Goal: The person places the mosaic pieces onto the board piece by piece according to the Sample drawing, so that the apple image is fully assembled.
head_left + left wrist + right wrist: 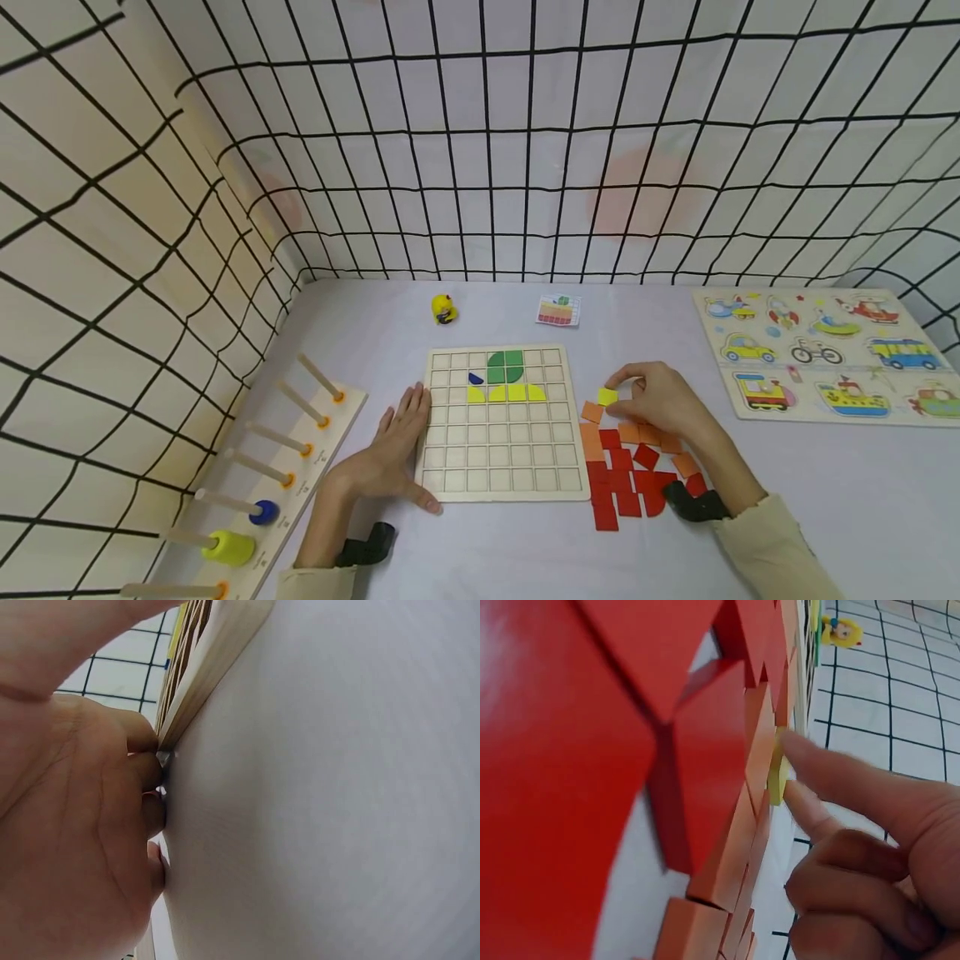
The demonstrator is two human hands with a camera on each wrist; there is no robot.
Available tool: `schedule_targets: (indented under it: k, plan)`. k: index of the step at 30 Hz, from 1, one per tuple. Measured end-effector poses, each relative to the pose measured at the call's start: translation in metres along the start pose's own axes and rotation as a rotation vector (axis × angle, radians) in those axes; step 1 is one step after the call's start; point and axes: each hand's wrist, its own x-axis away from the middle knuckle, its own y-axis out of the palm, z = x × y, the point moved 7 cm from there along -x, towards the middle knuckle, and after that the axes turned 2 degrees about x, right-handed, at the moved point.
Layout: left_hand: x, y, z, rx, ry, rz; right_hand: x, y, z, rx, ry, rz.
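Observation:
The right hand (654, 402) pinches a yellow square tile (607, 397) between thumb and index finger, close over the table right of the board; the right wrist view has the same tile (775, 782) at the fingertips. Along the left edge of the wooden grid board (498, 482) rests the left hand (393, 458), fingers stretched out and thumb near the lower left corner. Set into the grid are green pieces (505, 367), a row of yellow pieces (507, 392) and a small dark blue piece (476, 378).
Orange tiles (592, 442) and red tiles (620, 482) lie right of the board. Behind it are a picture card (558, 310) and a yellow toy figure (444, 309). A peg stand (296, 508) stands left, a vehicle puzzle (772, 390) right. Black netting (487, 132) borders the table.

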Motion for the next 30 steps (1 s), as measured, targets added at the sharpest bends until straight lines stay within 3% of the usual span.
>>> schedule_targets:
  k: [7, 12, 22, 26, 30]
  plan:
    - [0.0, 0.001, 0.0, -0.001, 0.011, 0.0, 0.001, -0.002, -0.003, 0.049, -0.005, 0.009]
    - [0.0, 0.001, 0.0, -0.009, 0.008, 0.003, -0.002, 0.003, -0.032, 0.041, -0.075, 0.021]
    - [0.0, -0.001, -0.001, -0.016, 0.013, 0.007, -0.023, 0.085, -0.146, 0.008, -0.312, -0.098]
    - [-0.001, 0.0, -0.001, -0.021, 0.02, 0.006, -0.033, 0.106, -0.166, 0.043, -0.332, -0.083]
    - [-0.001, 0.0, -0.002, -0.018, 0.015, 0.005, -0.038, 0.115, -0.169, 0.05, -0.31, -0.075]
